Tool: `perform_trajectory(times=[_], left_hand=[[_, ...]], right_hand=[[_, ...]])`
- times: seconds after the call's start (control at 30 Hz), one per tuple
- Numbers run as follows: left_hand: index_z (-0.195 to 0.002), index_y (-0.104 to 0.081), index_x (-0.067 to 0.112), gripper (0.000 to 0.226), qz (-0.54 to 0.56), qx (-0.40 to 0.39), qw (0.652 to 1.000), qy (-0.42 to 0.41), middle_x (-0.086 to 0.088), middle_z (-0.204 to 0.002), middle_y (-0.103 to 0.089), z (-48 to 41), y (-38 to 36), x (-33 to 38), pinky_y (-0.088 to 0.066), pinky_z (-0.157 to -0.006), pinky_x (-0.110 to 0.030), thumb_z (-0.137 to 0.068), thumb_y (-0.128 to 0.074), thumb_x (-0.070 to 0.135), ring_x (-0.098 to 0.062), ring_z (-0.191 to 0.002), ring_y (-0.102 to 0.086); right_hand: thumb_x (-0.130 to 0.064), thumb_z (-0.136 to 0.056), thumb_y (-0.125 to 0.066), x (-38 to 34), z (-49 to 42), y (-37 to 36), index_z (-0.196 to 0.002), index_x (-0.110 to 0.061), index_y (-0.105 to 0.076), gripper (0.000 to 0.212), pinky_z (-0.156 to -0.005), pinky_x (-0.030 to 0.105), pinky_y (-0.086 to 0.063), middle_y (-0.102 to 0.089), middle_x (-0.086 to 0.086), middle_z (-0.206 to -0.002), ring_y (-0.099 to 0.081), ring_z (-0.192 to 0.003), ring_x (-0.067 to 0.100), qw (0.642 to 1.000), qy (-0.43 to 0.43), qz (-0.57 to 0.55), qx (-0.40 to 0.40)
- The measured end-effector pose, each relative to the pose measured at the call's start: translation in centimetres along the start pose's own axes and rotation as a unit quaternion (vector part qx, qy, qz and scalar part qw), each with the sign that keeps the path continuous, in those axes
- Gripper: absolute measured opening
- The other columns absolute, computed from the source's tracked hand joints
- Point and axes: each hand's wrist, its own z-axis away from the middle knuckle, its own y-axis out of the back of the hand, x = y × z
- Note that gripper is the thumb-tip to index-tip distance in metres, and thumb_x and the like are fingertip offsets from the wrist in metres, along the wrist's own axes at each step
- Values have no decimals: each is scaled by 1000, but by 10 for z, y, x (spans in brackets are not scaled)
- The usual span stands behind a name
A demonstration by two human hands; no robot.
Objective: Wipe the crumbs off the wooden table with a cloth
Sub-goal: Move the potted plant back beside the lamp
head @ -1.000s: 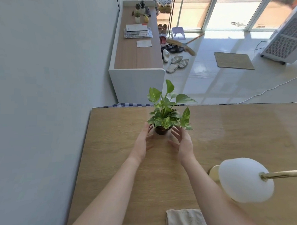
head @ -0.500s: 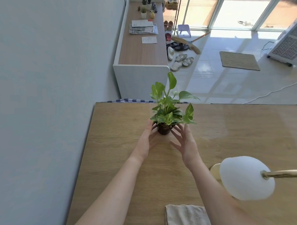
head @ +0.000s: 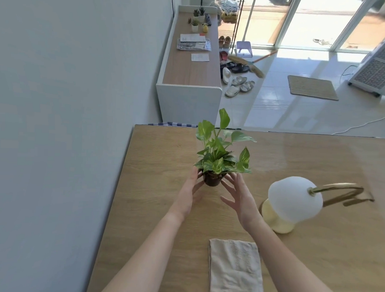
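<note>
L hand (head: 189, 190) grips plant pot (head: 211, 180), R hand (head: 242, 197) touches it; cloth (head: 235, 272) on table (head: 160, 166)

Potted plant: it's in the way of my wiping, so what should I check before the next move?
1. Left hand cups the potted plant: ok.
2. Right hand grips too: not ok, fingers spread, tips barely at it.
3. Plant lifted off the table: cannot tell.
4. Lamp apart from the plant: ok, it stands to the right.
5. Cloth ready: ok, folded at the near edge, untouched.
</note>
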Motion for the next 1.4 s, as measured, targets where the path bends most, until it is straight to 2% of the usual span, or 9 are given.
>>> perform_trajectory(times=[0.3,0.47,0.77,0.87,0.97,1.1,1.23,1.3,1.4], left_hand=[[-150,-55,41,69,10,15,1000,10,20,-146,-62,41,-2,-27,-45,-118,-47,-94,-40,79,-8,-140,-56],[-140,-61,43,46,13,30,999,19,23,-140,-66,59,-7,-41,-40,-123,-50,-106,-38,65,-5,-138,-57],[-156,-50,38,85,-6,13,1000,6,17,-154,-57,72,-3,-65,-33,-128,-50,-87,-51,88,-5,-145,-50],[-154,-49,43,70,-16,11,1000,17,23,-147,-58,73,-2,-66,-32,-128,-51,-96,-47,80,-9,-146,-49],[-146,-52,45,50,-10,12,999,29,25,-136,-60,73,-1,-66,-36,-126,-50,-105,-37,70,-13,-143,-51],[-124,-64,36,36,-48,75,996,16,14,-126,-65,67,6,-75,-48,-113,-49,-111,-38,58,-15,-123,-61],[-111,-72,33,24,-190,113,974,-39,15,-112,-73,68,17,-93,-51,-93,-32,-112,-49,40,-8,-111,-66],[-114,-72,28,19,-228,110,967,-40,10,-111,-73,71,18,-103,-49,-86,-27,-110,-55,35,-6,-106,-66],[-113,-72,32,15,-343,46,938,-40,11,-110,-72,71,13,-115,-53,-91,-30,-100,-66,31,-8,-105,-67]], right_hand=[[-57,-106,-46,27,36,3,-138,-39,-63,41,-109,51,-54,-69,-18,-138,-62,-134,7,1000,-17,2,4],[-51,-109,-45,41,52,5,-137,-35,-64,37,-110,52,-53,-71,-18,-136,-62,-134,7,1000,-16,-3,10],[-46,-113,-41,59,66,11,-139,-31,-63,37,-110,55,-51,-66,-9,-143,-61,-135,12,1000,-18,-7,21],[-42,-114,-39,63,65,15,-144,-26,-58,39,-109,54,-53,-65,-5,-144,-62,-133,12,999,-22,-16,27],[-36,-114,-45,57,63,21,-130,-29,-62,25,-109,56,-53,-68,-5,-139,-65,-128,14,999,-34,-14,25],[-31,-109,-60,42,66,47,-118,-28,-72,15,-97,49,-59,-74,1,-123,-70,-114,18,981,8,191,34],[-19,-103,-64,41,80,88,-106,-27,-77,16,-89,36,-58,-71,-6,-107,-67,-98,14,889,34,453,63],[-14,-100,-63,46,89,105,-106,-27,-75,19,-86,37,-59,-67,-8,-106,-68,-92,14,860,16,506,68],[-17,-98,-68,54,99,120,-103,-29,-74,15,-85,34,-59,-67,-8,-105,-68,-88,12,839,6,541,57]])
